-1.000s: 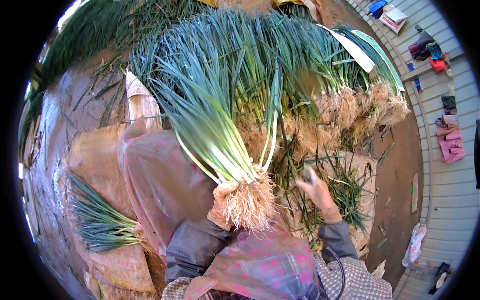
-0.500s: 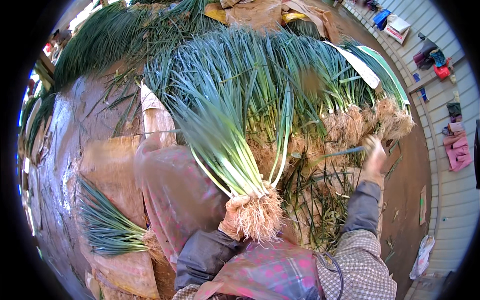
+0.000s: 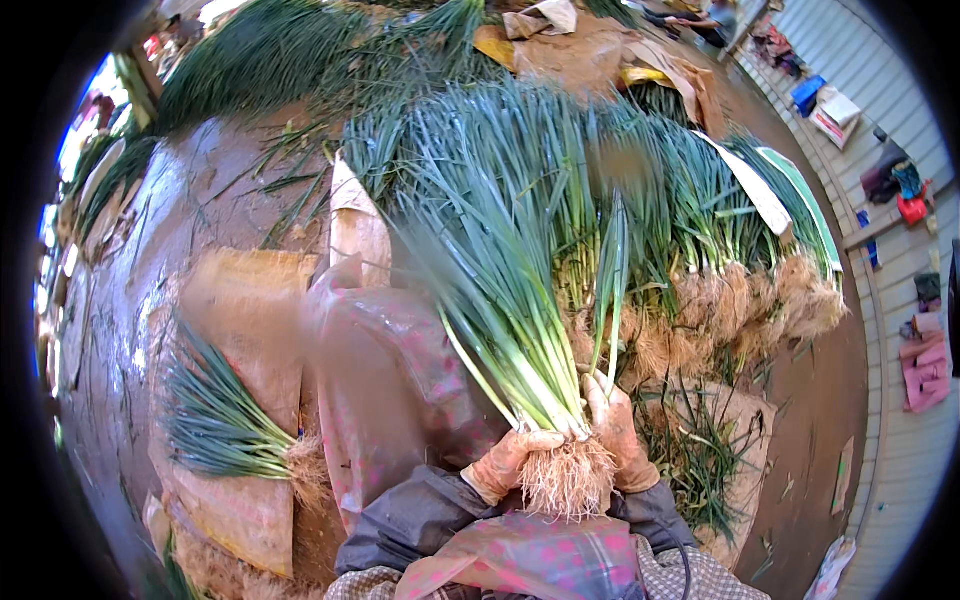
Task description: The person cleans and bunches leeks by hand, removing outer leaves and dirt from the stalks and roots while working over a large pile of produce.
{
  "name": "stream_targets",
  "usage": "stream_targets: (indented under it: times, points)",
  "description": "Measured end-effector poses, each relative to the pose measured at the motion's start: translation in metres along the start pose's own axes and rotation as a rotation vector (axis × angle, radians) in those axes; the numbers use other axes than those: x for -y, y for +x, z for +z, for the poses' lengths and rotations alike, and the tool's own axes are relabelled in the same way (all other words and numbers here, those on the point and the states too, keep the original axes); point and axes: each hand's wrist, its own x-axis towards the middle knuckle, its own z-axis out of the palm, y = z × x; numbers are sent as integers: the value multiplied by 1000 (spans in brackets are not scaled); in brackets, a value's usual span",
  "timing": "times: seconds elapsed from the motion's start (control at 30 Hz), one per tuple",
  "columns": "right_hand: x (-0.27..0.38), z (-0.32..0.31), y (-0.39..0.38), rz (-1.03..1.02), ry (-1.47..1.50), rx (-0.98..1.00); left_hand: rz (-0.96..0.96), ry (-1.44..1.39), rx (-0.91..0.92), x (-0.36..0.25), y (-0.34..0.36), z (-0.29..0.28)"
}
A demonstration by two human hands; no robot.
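A thick bunch of green onions (image 3: 540, 375) stands tilted in front of me, its leaves fanning away and its pale, stringy roots hanging over my lap. My left hand (image 3: 508, 464), in a dirty orange-brown glove, is wrapped round the bunch's left side just above the roots. On the other side my gloved right hand (image 3: 624, 436) closes against the stem bases, its fingers up along a stalk that leans right of the main bunch. Beyond both hands lies a long heap of green onions (image 3: 500, 170), with more root ends (image 3: 720, 300) along its near edge.
A smaller bunch of green onions (image 3: 225, 415) lies on a tan sack (image 3: 250, 285) at left. Loose leaf scraps (image 3: 700, 440) litter a sack at right. Another heap (image 3: 260, 65) lies far left on wet ground. Bags and clothes (image 3: 890, 175) line the right wall; someone sits far off.
My right hand has come in from the far right, where it held a strip of leaf, to the bunch's right side. The view has shifted, and my left hand keeps its hold.
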Motion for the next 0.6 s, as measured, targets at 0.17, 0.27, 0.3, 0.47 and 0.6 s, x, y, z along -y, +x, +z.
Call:
stream_targets:
  times: [0.17, 0.27, 0.3, 0.47, 0.6]
  points:
    - [-16, 0, -5, -123, -202, 76, 22, -138, -30, 14, 1, -13]
    - [-9, 19, -17, 289, 357, -75, 35, -173, -13, 12, 1, -17]
    - [-40, 14, -9, 199, 367, -156, 39, -167, 11, 10, 4, -12]
    - [-67, -55, 19, 371, 407, -329, 71, -367, 117, 1, -2, -3]
    - [-37, -3, 2, -23, -29, -90, -90, -151, 26, 17, 15, -30]
